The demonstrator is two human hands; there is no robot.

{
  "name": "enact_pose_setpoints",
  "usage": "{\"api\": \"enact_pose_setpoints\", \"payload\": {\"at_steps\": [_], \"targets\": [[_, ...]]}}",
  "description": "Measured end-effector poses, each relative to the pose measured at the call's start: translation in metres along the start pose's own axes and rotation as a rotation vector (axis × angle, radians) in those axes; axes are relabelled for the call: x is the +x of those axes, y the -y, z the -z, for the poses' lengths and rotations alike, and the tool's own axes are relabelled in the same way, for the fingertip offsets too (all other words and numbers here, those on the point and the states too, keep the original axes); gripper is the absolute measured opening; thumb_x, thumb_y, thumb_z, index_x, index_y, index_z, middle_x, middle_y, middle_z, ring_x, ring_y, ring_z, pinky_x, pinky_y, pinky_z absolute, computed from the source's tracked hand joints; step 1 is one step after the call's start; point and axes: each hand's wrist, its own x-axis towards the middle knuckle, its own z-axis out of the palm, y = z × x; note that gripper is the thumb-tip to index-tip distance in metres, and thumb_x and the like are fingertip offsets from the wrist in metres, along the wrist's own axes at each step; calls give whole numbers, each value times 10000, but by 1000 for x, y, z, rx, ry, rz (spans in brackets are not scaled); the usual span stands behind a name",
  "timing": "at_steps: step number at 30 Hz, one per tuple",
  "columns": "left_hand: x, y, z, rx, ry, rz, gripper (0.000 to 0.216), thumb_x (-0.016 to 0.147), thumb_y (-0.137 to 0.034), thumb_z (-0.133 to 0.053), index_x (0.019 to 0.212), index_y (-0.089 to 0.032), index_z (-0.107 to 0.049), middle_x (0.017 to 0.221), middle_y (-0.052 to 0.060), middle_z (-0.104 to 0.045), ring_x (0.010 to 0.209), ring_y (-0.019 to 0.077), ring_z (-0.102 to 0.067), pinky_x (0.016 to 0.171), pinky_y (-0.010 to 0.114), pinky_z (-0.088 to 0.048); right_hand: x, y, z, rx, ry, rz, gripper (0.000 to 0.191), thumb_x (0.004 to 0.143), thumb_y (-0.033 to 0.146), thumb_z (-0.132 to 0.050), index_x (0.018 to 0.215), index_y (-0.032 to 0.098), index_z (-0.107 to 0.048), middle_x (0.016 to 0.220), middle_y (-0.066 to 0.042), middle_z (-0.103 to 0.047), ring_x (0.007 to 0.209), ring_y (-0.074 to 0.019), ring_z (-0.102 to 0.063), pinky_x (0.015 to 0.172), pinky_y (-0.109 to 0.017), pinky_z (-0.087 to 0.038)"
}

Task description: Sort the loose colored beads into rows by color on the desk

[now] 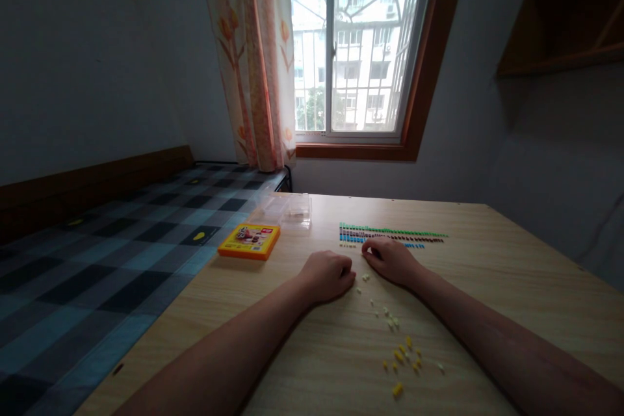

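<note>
My left hand (331, 275) rests on the table with its fingers curled closed, just left of a few cream pieces (366, 278). Beyond it, my right hand (390, 260) has thumb and fingers pinched together at the end of a short cream row (347, 246). Anything inside either hand is hidden. Above this row lie neat rows of tiny pieces: a blue row (351, 240), partly covered by my right hand, a brown row (414, 238) and a green row (390, 230). Loose yellow pieces (399, 356) are scattered nearer to me, among more cream ones.
An orange-yellow box (249, 242) with a printed top lies at the table's left edge. Behind it stands a clear plastic case (292, 209). A bed with a checked cover (146, 253) adjoins the table (487, 286) on the left. A window is beyond.
</note>
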Motion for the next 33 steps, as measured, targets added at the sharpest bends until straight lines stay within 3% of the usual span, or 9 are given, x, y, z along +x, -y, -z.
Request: {"api": "enact_pose_setpoints", "payload": {"at_steps": [33], "targets": [[-1,-2,2,-1,8,-8,265,855,-397,-493,751,-217,-657,776,42,-697,726,191,-623,597,277,-356,0,0,1,-1,10,-8,153,852,267,-527,851,217,-672,707,-4,-632,694,-156,-554,639,-251,-352]]}}
